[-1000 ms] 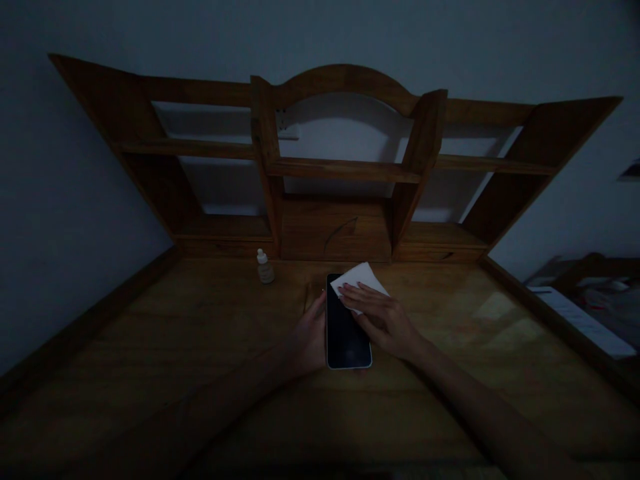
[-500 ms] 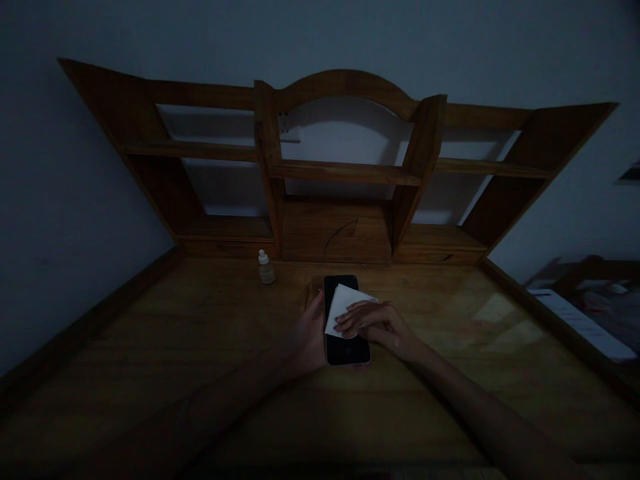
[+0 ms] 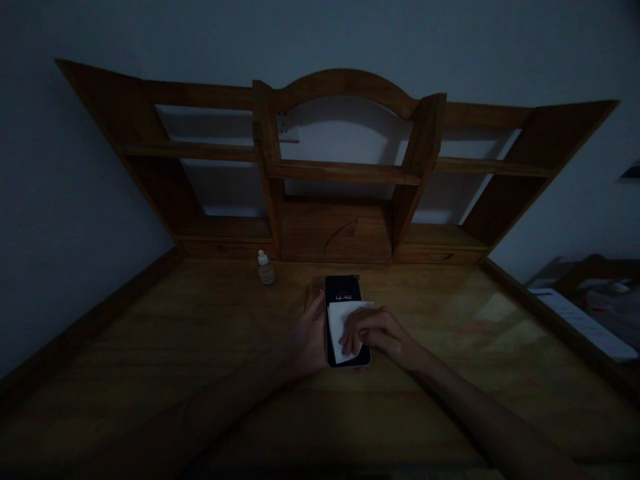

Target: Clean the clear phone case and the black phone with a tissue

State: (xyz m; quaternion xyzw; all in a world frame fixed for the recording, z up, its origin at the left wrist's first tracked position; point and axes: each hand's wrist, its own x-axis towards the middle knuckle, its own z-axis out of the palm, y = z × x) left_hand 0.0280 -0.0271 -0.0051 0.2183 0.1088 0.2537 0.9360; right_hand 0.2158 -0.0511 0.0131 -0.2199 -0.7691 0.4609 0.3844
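A dark smartphone [image 3: 343, 288] with clock digits lit on its screen is held over the wooden desk. My left hand [image 3: 309, 339] grips it along its left side, thumb on the edge, the other fingers hidden beneath. Across the lower part of the screen lies a folded white tissue [image 3: 339, 323]. My right hand [image 3: 373, 332] presses on that tissue with bent fingers, its right part covered by them. A small bottle with a white cap [image 3: 266, 270] stands upright farther back, to the left of the phone.
Behind the desk surface [image 3: 210, 320] rises a wooden shelf unit [image 3: 345, 173] with several compartments and low drawers. A socket [image 3: 283, 123] is on the wall behind it. Beyond the desk's right edge lies a white board-like item [image 3: 583, 323].
My right hand has slid the tissue down the phone toward me, and its fingers are more bent. The screen has lit up with a clock. My left hand keeps its place.
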